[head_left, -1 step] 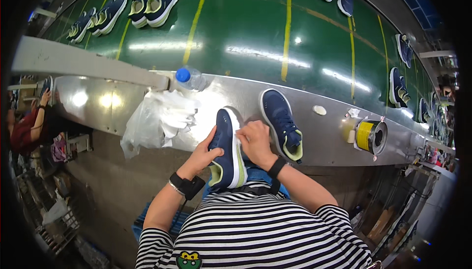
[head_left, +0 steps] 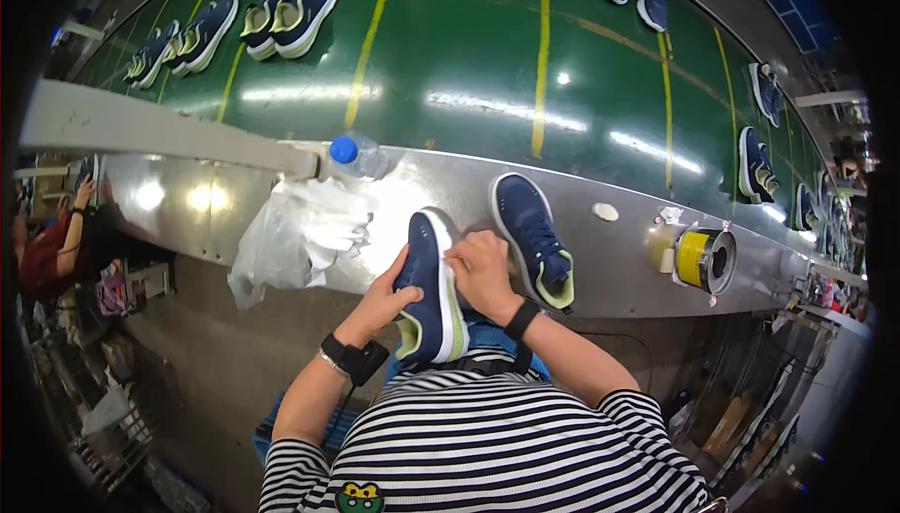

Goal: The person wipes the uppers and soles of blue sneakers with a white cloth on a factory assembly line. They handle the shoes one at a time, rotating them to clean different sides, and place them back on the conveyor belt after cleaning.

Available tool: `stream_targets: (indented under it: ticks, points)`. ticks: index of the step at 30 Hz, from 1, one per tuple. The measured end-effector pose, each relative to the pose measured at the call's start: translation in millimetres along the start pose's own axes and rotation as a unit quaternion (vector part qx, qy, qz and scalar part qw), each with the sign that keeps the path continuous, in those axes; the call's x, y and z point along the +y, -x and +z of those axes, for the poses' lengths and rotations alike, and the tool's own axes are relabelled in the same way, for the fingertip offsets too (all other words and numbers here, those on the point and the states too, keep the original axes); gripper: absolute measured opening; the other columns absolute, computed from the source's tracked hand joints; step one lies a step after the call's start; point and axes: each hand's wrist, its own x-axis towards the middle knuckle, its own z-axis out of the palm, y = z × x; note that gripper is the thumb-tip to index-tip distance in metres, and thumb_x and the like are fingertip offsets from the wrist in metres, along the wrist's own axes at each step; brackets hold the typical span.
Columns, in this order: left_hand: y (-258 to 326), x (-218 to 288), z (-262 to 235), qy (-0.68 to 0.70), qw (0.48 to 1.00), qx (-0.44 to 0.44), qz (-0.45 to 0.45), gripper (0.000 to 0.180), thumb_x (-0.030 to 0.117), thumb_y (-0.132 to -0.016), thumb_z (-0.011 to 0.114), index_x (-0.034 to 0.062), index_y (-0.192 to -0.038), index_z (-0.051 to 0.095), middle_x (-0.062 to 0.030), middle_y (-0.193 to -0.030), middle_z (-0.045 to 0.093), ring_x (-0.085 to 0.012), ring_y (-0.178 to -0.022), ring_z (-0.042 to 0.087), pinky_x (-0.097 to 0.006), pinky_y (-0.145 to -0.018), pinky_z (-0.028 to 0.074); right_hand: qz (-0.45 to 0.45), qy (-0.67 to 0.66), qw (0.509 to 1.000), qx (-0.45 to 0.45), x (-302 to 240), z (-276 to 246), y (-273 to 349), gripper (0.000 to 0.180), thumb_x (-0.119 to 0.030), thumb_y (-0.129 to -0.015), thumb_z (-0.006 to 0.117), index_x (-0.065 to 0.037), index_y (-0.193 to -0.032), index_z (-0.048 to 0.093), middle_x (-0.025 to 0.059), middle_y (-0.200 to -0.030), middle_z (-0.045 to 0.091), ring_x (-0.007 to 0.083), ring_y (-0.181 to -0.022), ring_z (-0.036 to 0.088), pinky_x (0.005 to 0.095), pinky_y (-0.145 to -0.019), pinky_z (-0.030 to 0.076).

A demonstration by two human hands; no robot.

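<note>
A navy sneaker (head_left: 427, 260) with a white sole and lime lining is tilted on its side in front of me, toe pointing away. My left hand (head_left: 380, 304) grips its upper, with the thumb across the top. Against the sole's white edge, the curled fingers of my right hand (head_left: 483, 274) are pinched together. Whatever they may hold is hidden. Beside that hand the matching sneaker (head_left: 532, 232) stands upright on the metal ledge (head_left: 609, 274), its heel toward me.
Beyond the ledge, a green conveyor belt (head_left: 450, 54) with yellow lines carries pairs of shoes. A blue-capped bottle (head_left: 366, 159) and a plastic bag with white paper (head_left: 305, 232) lie to the left. A white oval piece (head_left: 605, 211) and a yellow-labelled can (head_left: 703, 258) are right. Another person (head_left: 58, 241) is far left.
The whole view has shifted very slightly. Both hands keep their places on the sneaker.
</note>
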Motion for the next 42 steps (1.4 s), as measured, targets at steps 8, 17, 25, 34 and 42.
stream_targets:
  ticks: [8,17,25,34,42]
  points:
    - [1.8,5.7,3.4,0.006,1.0,0.008,-0.001,0.078,0.004,-0.076,0.057,0.0016,-0.143,0.017,-0.0086,-0.111,0.054,-0.0107,-0.092,0.053,-0.023,-0.083,0.043,0.039,-0.016,0.999,-0.016,7.1,6.8,-7.7,0.006,-0.017,-0.078,0.063,-0.012,-0.08,0.066,0.0045,-0.076,0.052,0.0251,-0.085,0.048,0.0382,-0.076,0.032]
    - [-40.1,59.9,19.6,-0.357,0.931,0.05,0.064,0.088,0.034,-0.074,0.063,0.0079,-0.143,0.016,-0.03,-0.116,0.05,-0.0385,-0.104,0.054,-0.038,-0.088,0.043,0.273,-0.403,0.873,0.024,12.4,-145.4,48.8,0.01,-0.006,-0.086,0.059,-0.001,-0.094,0.061,0.0017,-0.086,0.061,0.0071,-0.077,0.055,0.0219,-0.071,0.046]
    - [-45.0,8.2,21.3,-0.255,0.96,0.009,0.117,0.112,0.038,-0.066,0.077,-0.0076,-0.14,0.007,-0.0288,-0.134,0.031,-0.0347,-0.124,0.037,-0.038,-0.102,0.031,0.309,-0.147,0.903,0.259,177.2,-196.8,93.4,0.015,-0.009,-0.084,0.06,0.0,-0.096,0.061,0.0049,-0.087,0.062,0.012,-0.08,0.057,0.0249,-0.072,0.046]
    - [-49.2,-15.9,7.1,-0.186,0.981,0.022,0.04,0.087,0.017,-0.068,0.074,0.0015,-0.138,0.025,-0.0237,-0.126,0.044,-0.032,-0.124,0.038,-0.038,-0.1,0.034,0.257,-0.184,0.949,0.016,120.3,-181.9,66.6,0.074,-0.018,-0.068,0.075,-0.006,-0.132,0.039,0.016,-0.128,0.045,0.0294,-0.117,0.045,0.0385,-0.097,0.035]
    - [-54.1,-28.3,47.5,-0.248,0.957,0.108,0.108,0.078,0.0,-0.071,0.06,-0.0009,-0.139,0.021,-0.0251,-0.115,0.05,-0.0372,-0.11,0.05,-0.036,-0.094,0.039,0.259,-0.205,0.941,-0.071,107.3,-79.7,62.7,0.07,-0.004,-0.074,0.062,-0.004,-0.137,0.031,0.0187,-0.127,0.044,0.0302,-0.118,0.044,0.0339,-0.1,0.034]
